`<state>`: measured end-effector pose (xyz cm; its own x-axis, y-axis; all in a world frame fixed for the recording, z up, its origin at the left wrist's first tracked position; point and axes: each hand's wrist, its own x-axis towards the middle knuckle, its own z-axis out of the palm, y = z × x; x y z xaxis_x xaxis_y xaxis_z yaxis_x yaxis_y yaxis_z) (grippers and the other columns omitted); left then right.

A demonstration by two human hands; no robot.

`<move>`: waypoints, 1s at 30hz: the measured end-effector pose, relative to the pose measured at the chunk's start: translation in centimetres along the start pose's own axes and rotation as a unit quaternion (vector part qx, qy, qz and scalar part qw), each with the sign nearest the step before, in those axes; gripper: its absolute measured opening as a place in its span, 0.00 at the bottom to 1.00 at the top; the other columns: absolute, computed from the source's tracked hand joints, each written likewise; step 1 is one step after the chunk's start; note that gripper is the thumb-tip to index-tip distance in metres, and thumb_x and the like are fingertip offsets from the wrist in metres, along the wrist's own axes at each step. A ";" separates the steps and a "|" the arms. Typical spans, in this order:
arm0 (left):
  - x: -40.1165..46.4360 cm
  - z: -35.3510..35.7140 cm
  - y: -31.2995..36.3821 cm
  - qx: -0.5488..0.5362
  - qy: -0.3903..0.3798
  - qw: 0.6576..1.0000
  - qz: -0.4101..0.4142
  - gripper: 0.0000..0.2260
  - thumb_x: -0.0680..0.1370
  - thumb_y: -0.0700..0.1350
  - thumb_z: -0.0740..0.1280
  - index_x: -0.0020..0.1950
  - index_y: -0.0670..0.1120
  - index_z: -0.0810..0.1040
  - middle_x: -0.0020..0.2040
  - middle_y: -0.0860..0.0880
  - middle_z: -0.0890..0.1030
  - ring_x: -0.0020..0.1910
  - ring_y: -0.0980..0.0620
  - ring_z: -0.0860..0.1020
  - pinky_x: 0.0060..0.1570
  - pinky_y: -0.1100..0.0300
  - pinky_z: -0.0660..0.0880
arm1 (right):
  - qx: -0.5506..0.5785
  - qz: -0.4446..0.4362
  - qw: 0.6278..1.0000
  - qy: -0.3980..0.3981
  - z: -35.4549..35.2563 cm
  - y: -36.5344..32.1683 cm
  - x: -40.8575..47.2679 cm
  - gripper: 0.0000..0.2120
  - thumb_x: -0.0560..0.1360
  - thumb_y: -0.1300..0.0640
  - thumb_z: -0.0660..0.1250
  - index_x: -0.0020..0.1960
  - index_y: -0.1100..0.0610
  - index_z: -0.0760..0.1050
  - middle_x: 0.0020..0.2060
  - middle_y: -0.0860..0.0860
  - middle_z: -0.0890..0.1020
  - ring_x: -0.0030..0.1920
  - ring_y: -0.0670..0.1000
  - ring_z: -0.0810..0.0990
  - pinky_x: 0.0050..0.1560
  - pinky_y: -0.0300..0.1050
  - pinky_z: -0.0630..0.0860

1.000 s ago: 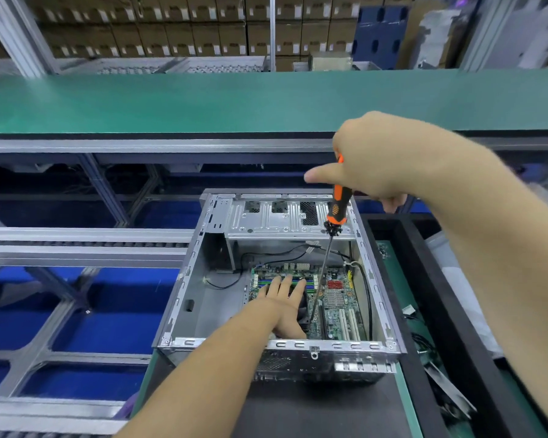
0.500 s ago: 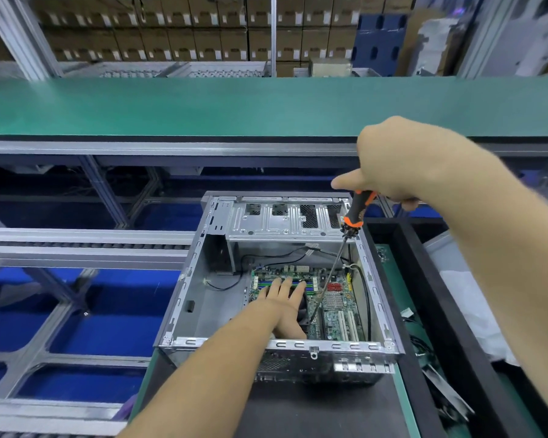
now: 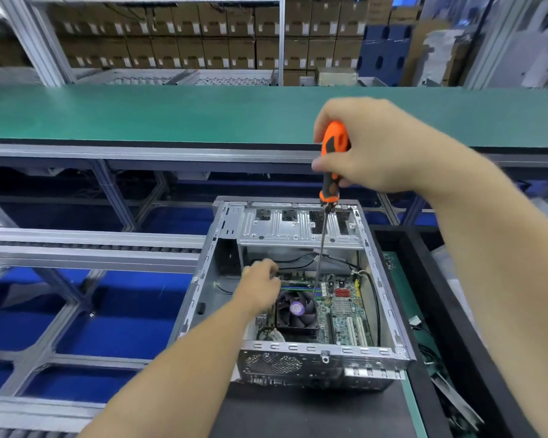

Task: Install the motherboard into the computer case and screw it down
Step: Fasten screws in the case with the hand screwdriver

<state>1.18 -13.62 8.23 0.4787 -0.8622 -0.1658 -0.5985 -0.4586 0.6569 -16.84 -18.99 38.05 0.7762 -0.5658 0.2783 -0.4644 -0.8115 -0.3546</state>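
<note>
Inside the open computer case point(image 3: 389, 314) at lower centre of the frame, the motherboard point(image 3: 342, 306) lay flat on the case floor, its black cooler fan point(image 3: 296, 309) toward the left of the board. My right hand point(image 3: 380, 147), upper centre-right, was closed firmly round the orange-and-black handle of a long screwdriver point(image 3: 331, 159), whose thin shaft ran nearly straight down past the drive bay point(image 3: 298, 230) to the far edge of the board; the tip itself was too fine for me to tell whether it sat in a screw. My left hand point(image 3: 260, 284) was curled over the board's upper left corner, fingers bent down; whether they pinched a screw or merely steadied the board I could not tell. I judged the step in hand to be driving a screw along that far edge. To do it well, I reckoned the shaft should stand plumb over the hole, with light downward pressure while turning, the left hand keeping the board from shifting off its standoffs, and the black cables point(image 3: 298, 259) near the shaft kept clear of the tip. Overtightening seemed the chief risk to the board.
</note>
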 end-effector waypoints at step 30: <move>-1.9 -0.5 -3.1 0.225 -0.450 0.864 -0.029 0.16 0.77 0.48 0.68 0.62 0.43 0.82 0.65 0.45 0.80 0.62 0.43 0.80 0.64 0.45 0.76 | 0.039 0.003 0.999 -0.011 5.1 -2.7 3.4 0.08 0.78 0.52 0.72 0.53 0.51 0.75 0.45 0.45 0.77 0.43 0.46 0.81 0.49 0.53 0.82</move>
<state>2.43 -10.45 6.85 -0.0559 -0.5609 -0.8260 -0.8759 -0.3695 0.3102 -10.82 -17.99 35.38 0.7833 -0.5665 0.2562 -0.4349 -0.7937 -0.4254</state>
